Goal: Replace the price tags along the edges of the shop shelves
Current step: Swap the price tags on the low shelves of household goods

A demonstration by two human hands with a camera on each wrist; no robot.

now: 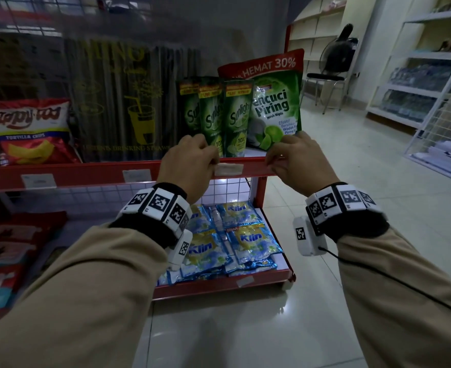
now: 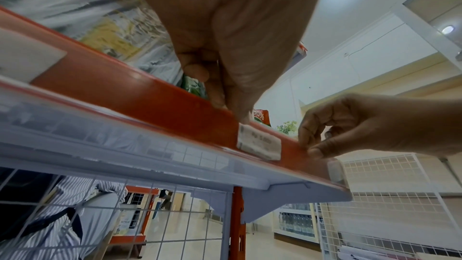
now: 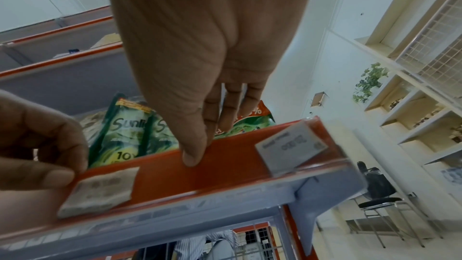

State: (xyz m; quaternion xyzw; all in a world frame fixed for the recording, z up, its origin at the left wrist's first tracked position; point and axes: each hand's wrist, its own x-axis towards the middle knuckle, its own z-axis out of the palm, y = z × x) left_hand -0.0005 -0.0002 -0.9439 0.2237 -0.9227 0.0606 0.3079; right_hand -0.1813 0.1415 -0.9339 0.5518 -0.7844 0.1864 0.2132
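Nearest to us, our two tan sleeves reach forward to the red shelf edge [image 1: 113, 172]. Our left hand [image 1: 190, 160] curls over that edge, its fingers hooked behind the rail and its thumb pressing the left end of a worn paper price tag [image 1: 229, 170], so its grip is clamped on the tag at the strip. Our right hand [image 1: 296, 160] sits just right of the tag, thumb pressed flat on the rail front, fingers curled over the top, gripping the edge itself. A second price tag [image 3: 291, 148] sits further right near the rail's end. Behind the rail stand green dish soap pouches [image 1: 227, 115]; below lie blue detergent sachets [image 1: 248, 240]. Beyond, a chair [image 1: 325, 75] stands by white shelves [image 1: 418, 62].
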